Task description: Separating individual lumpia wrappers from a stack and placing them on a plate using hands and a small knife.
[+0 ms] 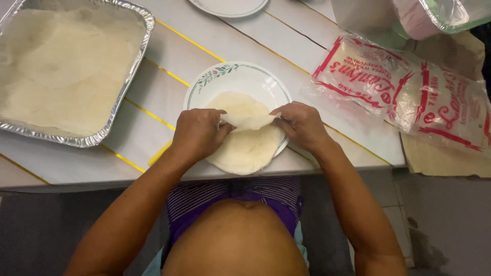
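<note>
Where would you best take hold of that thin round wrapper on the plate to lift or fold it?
Probably at its far edge, pinched at two spots from above, as the left hand and right hand do. The wrapper is thin, floppy, flat on the plate.

Foil tray (134, 61) (left side) and second plate (228, 6) are cut off by the edges.
</note>
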